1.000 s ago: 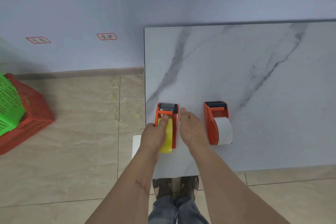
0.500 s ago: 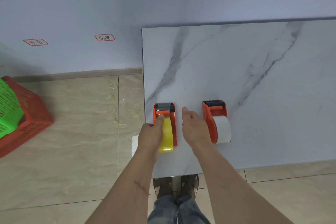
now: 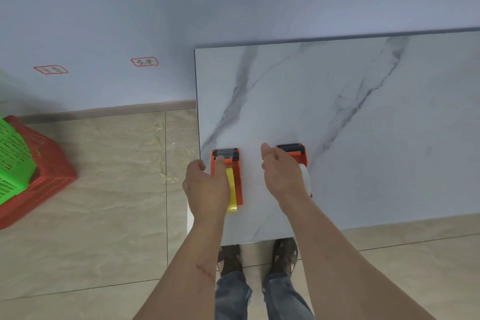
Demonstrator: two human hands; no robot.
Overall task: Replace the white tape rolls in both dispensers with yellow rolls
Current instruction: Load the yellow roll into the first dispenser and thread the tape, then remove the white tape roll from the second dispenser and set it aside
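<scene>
- Head view: two orange plastic dispensers on marbled surface.
- Left dispenser: one yellow roll; my left hand grip rests on it, whether clamped I cannot tell.
- Right dispenser: one white roll; my right hand grip apart.

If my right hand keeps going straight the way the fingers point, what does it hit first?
Probably nothing: the right hand points away along bare marble table, just left of the orange dispenser with the white roll. Depth is unclear, so it may brush that dispenser.
</scene>
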